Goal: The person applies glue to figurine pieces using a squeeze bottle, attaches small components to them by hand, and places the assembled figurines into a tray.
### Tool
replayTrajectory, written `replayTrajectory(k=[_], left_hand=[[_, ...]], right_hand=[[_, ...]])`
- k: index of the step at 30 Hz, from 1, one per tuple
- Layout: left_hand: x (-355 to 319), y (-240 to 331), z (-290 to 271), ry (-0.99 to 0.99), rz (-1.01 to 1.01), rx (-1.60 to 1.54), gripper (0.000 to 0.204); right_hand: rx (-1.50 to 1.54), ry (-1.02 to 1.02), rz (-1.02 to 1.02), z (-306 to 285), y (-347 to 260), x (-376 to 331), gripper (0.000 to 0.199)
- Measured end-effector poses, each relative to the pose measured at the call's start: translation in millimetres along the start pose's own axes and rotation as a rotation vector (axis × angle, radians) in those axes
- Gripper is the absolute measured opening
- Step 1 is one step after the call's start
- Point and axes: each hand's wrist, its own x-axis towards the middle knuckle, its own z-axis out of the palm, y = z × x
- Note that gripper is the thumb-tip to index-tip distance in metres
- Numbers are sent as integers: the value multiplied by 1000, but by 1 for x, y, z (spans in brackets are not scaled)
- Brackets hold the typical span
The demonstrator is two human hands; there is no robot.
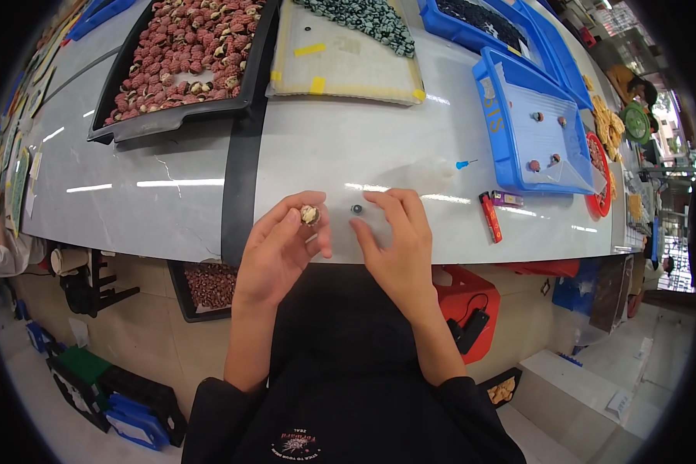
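Between the thumb and fingers of my left hand (271, 259) is a small rounded piece, cream and dark (309, 215). It resembles the red and cream pieces (189, 46) heaped in the black tray (143, 124), but its exact kind is unclear. My right hand (400, 255) hovers over the table with thumb and forefinger apart. A tiny dark round part with a pale centre (356, 209) lies between those two fingertips, seemingly untouched. Similar dark green parts (363, 19) cover the far side of a pale board (348, 73).
To the right sits a blue tray (491, 116) with several small red and dark pieces inside. Near it lie a blue-hubbed dispensing needle (462, 165), a red tube (490, 218) and a small purple box (507, 199). A red stool (479, 309) stands below the table's front edge.
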Motion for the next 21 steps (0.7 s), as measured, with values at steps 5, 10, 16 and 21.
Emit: replayTrajectory(k=[5,10,16,21], left_hand=[[-2,0,5,22,-22,49,33],[-10,-12,12,-19,-51,140,36],[-16,-28,33,-57,-101,182,39],[-19,-41,43,-110,-159,213,31]], right_hand=[[19,-62,-17,-3,-1,3,22],[232,-12,1,-19,-8,-18,22],[303,53,-60,-48,-16,-34,23],[345,111,-117,-61,-10,-43,21]])
